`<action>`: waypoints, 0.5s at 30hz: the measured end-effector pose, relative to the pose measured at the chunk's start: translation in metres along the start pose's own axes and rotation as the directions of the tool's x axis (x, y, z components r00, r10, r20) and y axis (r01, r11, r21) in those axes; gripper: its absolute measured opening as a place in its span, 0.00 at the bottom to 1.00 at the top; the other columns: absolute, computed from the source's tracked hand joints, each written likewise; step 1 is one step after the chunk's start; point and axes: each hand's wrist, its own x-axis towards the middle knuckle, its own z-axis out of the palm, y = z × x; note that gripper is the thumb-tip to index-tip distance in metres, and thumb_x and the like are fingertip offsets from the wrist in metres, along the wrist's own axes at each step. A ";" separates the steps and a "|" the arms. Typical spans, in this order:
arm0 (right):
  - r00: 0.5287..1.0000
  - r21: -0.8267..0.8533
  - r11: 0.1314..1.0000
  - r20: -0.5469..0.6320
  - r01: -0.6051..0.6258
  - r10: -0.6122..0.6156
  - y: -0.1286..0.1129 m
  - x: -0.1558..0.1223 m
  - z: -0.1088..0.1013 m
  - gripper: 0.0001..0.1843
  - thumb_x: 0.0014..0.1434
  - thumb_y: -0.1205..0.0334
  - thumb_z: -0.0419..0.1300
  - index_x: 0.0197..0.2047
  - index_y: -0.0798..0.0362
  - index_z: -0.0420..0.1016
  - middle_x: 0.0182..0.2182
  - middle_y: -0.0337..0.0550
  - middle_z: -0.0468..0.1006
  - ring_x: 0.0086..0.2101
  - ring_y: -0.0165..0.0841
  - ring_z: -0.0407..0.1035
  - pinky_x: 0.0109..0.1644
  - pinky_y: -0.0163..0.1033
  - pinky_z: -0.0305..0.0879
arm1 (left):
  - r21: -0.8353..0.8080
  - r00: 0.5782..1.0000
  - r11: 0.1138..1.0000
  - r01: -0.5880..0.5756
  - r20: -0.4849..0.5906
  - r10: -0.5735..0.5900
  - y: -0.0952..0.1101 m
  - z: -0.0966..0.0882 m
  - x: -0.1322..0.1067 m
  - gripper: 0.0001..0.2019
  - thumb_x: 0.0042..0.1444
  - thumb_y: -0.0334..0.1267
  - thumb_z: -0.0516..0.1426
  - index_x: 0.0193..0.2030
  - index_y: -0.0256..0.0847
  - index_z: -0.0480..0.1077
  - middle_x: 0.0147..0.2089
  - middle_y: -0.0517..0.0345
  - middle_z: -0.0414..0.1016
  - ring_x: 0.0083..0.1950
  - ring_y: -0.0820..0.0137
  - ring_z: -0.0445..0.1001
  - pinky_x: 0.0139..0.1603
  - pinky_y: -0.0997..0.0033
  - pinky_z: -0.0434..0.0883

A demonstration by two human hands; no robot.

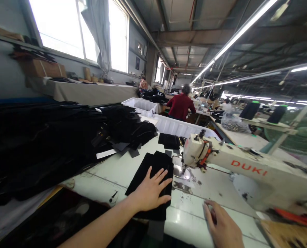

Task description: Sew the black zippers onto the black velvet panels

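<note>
My left hand (150,191) lies flat with fingers spread on a black fabric piece (160,163), which rests on the pale sewing table (101,184). The piece's right edge is close beside the needle area of a white sewing machine (194,151) marked DUKI. At the table's front right, my right hand (223,224) is low over the surface with its fingers curled in. Whatever may be inside those fingers is hidden. A smaller black fabric piece (169,140) with a gold-coloured strip lies behind the machine's head.
A large heap of black fabric (52,137) covers the left side. White plastic bins (184,126) stand behind the table. A person in a dark red top (181,106) sits farther back. Black thread cones (250,110) stand above the machine. A wooden board (290,234) lies at right.
</note>
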 end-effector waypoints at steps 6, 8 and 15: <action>0.999 0.002 1.000 0.016 -0.030 0.030 -0.010 -0.001 -0.004 0.17 0.70 0.50 0.46 0.45 0.48 0.73 0.37 0.41 0.82 0.34 0.35 0.78 0.38 0.38 0.73 | 0.048 1.000 0.999 -0.001 -0.006 0.001 -0.001 0.002 0.001 0.29 0.69 0.58 0.46 0.72 0.51 0.52 0.75 0.49 0.45 0.75 0.53 0.41 0.68 0.31 0.32; 1.000 -0.005 1.000 0.002 -0.029 0.029 -0.009 -0.002 -0.002 0.17 0.70 0.50 0.47 0.45 0.48 0.73 0.38 0.40 0.82 0.35 0.35 0.79 0.38 0.38 0.73 | 0.047 1.000 0.999 -0.003 -0.006 0.003 -0.002 0.003 0.001 0.29 0.69 0.58 0.45 0.72 0.51 0.52 0.75 0.50 0.45 0.75 0.53 0.42 0.68 0.32 0.32; 0.999 -0.020 1.000 -0.032 0.020 -0.020 0.009 -0.007 0.010 0.19 0.69 0.48 0.48 0.46 0.48 0.75 0.40 0.41 0.83 0.37 0.35 0.80 0.39 0.36 0.76 | 0.019 1.000 1.000 0.016 0.022 -0.017 -0.004 0.004 0.002 0.30 0.68 0.60 0.45 0.73 0.53 0.49 0.76 0.52 0.42 0.76 0.53 0.38 0.68 0.33 0.28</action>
